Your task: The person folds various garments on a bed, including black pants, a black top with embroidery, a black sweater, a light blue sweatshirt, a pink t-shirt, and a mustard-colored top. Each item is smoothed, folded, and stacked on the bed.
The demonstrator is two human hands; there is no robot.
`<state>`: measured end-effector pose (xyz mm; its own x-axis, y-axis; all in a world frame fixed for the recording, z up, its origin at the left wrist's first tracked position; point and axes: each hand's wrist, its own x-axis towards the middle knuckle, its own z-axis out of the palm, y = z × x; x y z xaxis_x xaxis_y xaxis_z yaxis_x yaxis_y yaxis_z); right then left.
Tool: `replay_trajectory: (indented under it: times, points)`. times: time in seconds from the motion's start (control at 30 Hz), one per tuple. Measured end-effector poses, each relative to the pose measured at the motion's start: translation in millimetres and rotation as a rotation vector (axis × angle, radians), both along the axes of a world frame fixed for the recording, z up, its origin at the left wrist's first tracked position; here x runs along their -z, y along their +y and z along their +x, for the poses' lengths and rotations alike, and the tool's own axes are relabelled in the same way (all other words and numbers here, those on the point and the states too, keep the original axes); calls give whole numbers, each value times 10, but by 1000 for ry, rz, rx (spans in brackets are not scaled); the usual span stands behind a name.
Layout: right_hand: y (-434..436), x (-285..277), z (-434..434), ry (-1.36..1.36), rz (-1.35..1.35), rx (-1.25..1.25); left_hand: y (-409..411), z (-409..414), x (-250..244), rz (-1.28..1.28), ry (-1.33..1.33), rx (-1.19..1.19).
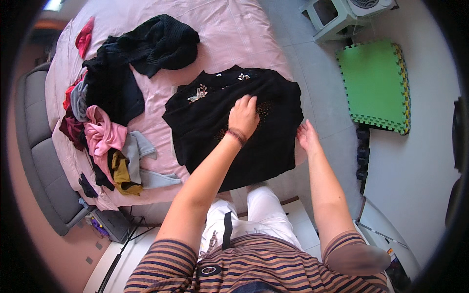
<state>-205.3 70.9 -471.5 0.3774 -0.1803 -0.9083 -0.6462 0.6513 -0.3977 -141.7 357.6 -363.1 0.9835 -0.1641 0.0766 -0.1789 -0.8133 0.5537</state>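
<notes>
A black knitted top (pixel 205 139) lies spread over the edge of the bed, its lower part hanging towards my legs. Pale butterfly and leaf decorations (pixel 198 93) sit near its neckline, and copper-coloured dots are scattered across the middle. My left hand (pixel 243 116), with a dark bracelet at the wrist, is over the middle of the top with its fingers curled down; whether it pinches the cloth is hidden. At the top's right edge is my right hand (pixel 307 136), fingers extended and the tips close to the fabric.
Left on the pink bedspread (pixel 234 33) are a black ribbed knit garment (pixel 165 44), a pink garment (pixel 104 132), a mustard one (pixel 124 174) and other clothes. A grey headboard (pixel 34 121) borders the bed. Green foam mats (pixel 370 84) and a plastic stool (pixel 326 16) stand at right.
</notes>
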Motion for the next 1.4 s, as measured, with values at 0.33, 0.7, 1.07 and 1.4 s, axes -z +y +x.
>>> replay_trajectory:
  times: [0.33, 0.7, 1.07, 1.4]
  points:
    - [0, 240, 348, 39, 263, 403, -321, 181, 196, -109, 61, 133]
    - [-175, -459, 561, -520, 259, 482, -893, -361, 125, 150, 391, 315]
    - [1589, -1043, 98, -679, -1234, -1617, -928, -753, 736, 380, 243, 328]
    - [1266, -840, -49, -772, -1437, -1557, 297, -1306, 46, -169, 208, 91]
